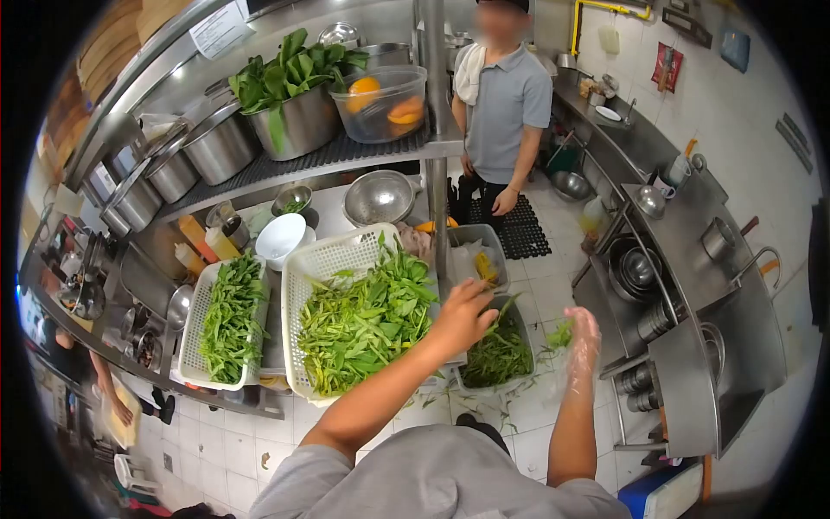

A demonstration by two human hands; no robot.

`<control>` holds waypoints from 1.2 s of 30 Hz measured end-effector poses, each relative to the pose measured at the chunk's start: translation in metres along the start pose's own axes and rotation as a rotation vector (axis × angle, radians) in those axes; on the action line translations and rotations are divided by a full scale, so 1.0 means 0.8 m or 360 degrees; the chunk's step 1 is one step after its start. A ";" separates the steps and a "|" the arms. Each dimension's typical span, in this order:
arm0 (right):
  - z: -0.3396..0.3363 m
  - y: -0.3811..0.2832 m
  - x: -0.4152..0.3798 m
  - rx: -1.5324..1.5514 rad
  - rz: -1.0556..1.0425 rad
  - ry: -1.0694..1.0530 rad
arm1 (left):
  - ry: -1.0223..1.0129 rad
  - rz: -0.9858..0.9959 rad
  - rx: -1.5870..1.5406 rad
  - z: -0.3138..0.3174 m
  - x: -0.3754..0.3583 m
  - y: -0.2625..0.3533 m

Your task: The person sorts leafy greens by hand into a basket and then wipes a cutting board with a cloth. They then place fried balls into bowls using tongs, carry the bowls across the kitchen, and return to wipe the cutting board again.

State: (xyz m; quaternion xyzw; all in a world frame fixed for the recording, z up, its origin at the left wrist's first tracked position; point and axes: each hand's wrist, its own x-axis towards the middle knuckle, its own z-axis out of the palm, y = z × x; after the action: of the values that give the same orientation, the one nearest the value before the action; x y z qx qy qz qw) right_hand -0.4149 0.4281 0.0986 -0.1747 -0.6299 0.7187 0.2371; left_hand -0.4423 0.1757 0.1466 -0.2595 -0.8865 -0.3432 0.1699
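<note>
My left hand [467, 322] is bare, with fingers curled around a thin green leafy stem [505, 310] that pokes out at the fingertips. It is held between a large white basket [294, 342] and a grey bin [525, 381]. Cut leafy greens [367, 316] fill that basket, while dark green stems and leaves [493, 359] lie in the bin. My right hand [584, 337], in a clear plastic glove, is raised right of the bin. Bright green leaves [560, 335] show at its thumb side; its fingers are partly hidden by the glove and angle.
A narrower white basket [257, 368] of greens stands left. Pots, a pot of leafy greens [294, 82] and a clear tub [380, 99] with orange pieces sit on the shelf above. A person [506, 104] stands ahead. Steel counters [692, 285] run along the right. Scraps litter the tiled floor.
</note>
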 end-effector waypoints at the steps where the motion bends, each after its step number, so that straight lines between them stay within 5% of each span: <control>1: -0.012 0.002 -0.006 0.0124 0.0175 -0.0007 | 0.0118 0.0091 -0.0151 -0.012 -0.008 -0.003; 7: -0.050 0.042 -0.011 0.0279 0.0291 -0.0039 | 0.0438 -0.0487 0.0537 -0.139 -0.106 -0.124; 9: -0.043 0.041 -0.010 0.0257 0.0345 -0.0019 | 0.0204 -0.0529 0.0847 -0.160 -0.154 -0.187; 11: -0.016 0.022 -0.014 0.0175 0.0433 -0.0066 | -0.0300 -0.0752 0.0655 -0.164 -0.195 -0.240; 15: 0.040 -0.004 -0.021 0.0110 0.0537 -0.0232 | -0.0421 -0.0821 0.0716 -0.172 -0.192 -0.193; 17: 0.061 -0.002 -0.023 0.0276 0.0561 -0.0578 | -0.0454 -0.1063 0.0775 -0.183 -0.182 -0.174; 25: 0.107 -0.011 -0.038 0.0161 0.0660 -0.0788 | -0.0482 -0.1113 0.0920 -0.204 -0.179 -0.165; 29: 0.102 -0.004 -0.035 0.0219 0.0714 -0.0775 | -0.0216 -0.1004 0.0820 -0.233 -0.159 -0.138; 31: 0.098 -0.004 -0.034 0.0231 0.0733 -0.0752 | 0.0136 -0.0594 0.0754 -0.250 -0.146 -0.126; 36: 0.086 0.001 -0.033 0.0262 0.0718 -0.0724 | 0.0581 -0.0481 0.0759 -0.301 -0.098 -0.048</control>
State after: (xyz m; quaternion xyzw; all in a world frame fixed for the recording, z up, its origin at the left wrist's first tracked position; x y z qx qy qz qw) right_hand -0.4313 0.3567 0.1070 -0.1251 -0.5520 0.8221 -0.0613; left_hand -0.3716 -0.0428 0.2593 -0.0124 -0.9253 -0.1883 0.3289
